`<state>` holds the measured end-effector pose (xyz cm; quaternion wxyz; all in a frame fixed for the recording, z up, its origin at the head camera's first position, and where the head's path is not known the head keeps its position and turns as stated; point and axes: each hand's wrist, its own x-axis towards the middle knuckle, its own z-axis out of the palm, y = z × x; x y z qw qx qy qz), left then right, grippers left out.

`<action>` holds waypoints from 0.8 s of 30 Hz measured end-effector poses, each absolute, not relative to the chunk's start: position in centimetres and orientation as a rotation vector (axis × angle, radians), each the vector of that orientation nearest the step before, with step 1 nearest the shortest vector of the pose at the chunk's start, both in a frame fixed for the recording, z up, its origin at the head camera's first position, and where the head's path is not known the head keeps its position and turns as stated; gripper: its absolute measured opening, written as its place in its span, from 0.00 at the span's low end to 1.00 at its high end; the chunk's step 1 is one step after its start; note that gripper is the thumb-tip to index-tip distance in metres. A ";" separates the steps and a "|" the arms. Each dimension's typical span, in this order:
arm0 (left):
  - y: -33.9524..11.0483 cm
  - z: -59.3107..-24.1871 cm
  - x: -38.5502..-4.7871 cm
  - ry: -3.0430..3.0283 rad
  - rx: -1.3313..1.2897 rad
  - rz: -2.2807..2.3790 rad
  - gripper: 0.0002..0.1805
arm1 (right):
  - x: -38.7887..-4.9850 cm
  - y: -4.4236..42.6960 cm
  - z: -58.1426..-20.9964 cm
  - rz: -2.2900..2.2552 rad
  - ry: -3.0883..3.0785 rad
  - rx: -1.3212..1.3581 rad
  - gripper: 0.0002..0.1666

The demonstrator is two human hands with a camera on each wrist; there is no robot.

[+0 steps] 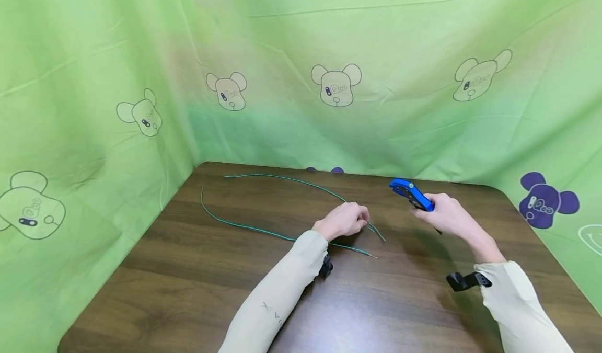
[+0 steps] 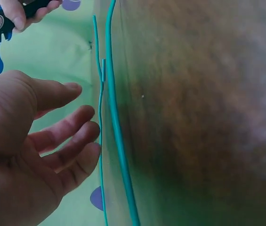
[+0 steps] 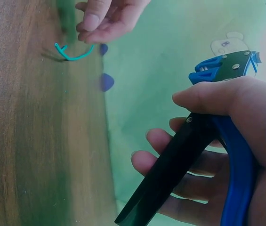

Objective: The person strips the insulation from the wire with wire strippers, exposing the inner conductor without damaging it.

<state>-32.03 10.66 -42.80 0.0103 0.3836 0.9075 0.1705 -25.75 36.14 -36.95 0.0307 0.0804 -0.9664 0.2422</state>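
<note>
The left hand (image 1: 342, 220) hovers over the bench (image 1: 178, 285), its thumb and loosely bent fingers apart, gripping nothing. Just beneath it passes the farther green wire (image 1: 301, 181), running out toward 10 o'clock; the opposite end, at 4 o'clock from the hand, splits into two short tips. In the left wrist view it lies right by the fingertips; whether they touch I cannot tell.

The nearer green wire (image 1: 244, 226) curves from 10 o'clock, under the left sleeve (image 1: 305, 248), to an end between 4 and 5 o'clock of that hand.

At 2 o'clock from the left hand, the right hand (image 1: 447, 214) is clamped round a blue-and-black hand tool (image 1: 411, 192), raised above the bench, head toward 10 o'clock, handles spread. A green cloth (image 1: 282, 39) printed with bear heads hangs behind.
</note>
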 end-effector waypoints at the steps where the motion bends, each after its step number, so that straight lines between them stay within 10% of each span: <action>1: 10.8 -42.8 -32.1 2.834 1.208 0.521 0.09 | -25.8 36.2 -37.0 0.742 -2.978 0.247 0.18; 24: 13.5 -41.9 -31.8 2.868 1.176 0.098 0.15 | -25.5 36.3 -36.3 0.745 -2.960 0.214 0.18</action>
